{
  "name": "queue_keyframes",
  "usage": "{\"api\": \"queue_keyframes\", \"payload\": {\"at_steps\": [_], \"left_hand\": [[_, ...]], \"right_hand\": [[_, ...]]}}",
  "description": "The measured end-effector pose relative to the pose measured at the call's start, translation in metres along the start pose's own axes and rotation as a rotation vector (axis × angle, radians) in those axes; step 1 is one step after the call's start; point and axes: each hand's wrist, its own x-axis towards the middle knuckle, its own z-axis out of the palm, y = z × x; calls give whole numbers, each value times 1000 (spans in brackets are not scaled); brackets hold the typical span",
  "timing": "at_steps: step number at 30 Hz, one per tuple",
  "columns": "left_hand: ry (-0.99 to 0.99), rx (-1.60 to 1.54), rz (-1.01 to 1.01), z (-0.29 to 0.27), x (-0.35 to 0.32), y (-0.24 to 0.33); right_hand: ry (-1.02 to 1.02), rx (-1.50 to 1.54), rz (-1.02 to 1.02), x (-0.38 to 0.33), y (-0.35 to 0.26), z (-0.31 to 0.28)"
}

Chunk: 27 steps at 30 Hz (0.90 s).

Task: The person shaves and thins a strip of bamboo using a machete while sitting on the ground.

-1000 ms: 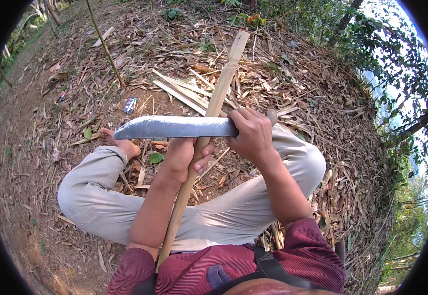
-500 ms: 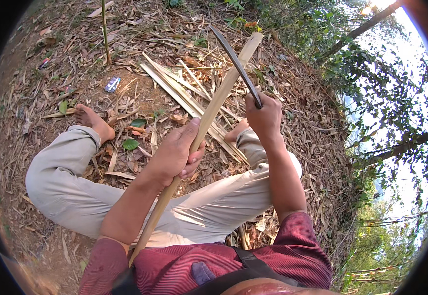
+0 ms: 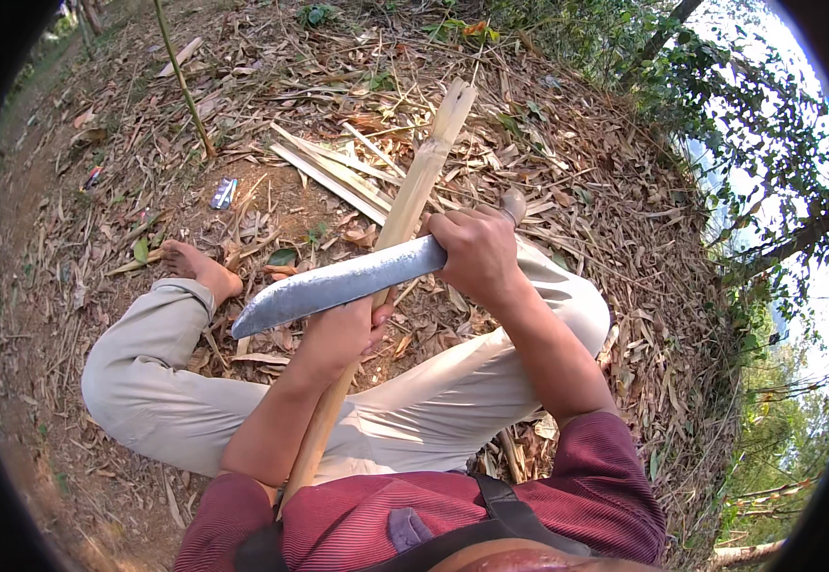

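My left hand is closed around the lower middle of a long, pale bamboo strip. The strip slants from my chest, between my spread legs, up and away to the right. In my right hand is a machete, gripped close to where the blade begins; its handle end sticks out beyond the fist. The broad grey blade lies across the strip in view, its tip pointing left, and it covers part of my left hand. Whether the blade touches the strip I cannot tell.
Several split strips lie on the leaf-covered ground ahead. A small packet rests near my bare left foot. A thin upright stem stands at the far left. Bushes and branches line the right side.
The machete has swung from pointing up and away, over the strip's far end, to lying leftward across its middle. My right hand has come lower and nearer; my left still grips the strip.
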Motion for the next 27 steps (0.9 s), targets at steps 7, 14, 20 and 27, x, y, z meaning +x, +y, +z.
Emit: {"api": "queue_keyframes", "payload": {"at_steps": [7,14,20,27], "left_hand": [[-84,-30,39,-1,-5,10],[-5,-2,89,-6,1,-8],[-15,44,12,1,-5,-9],[159,189,81,6,5,-18]], "right_hand": [[-48,115,308,2,0,-1],[-91,179,152,-18,-15,16],[-224,164,515,7,9,1],[-211,224,168,-12,-25,13]]}}
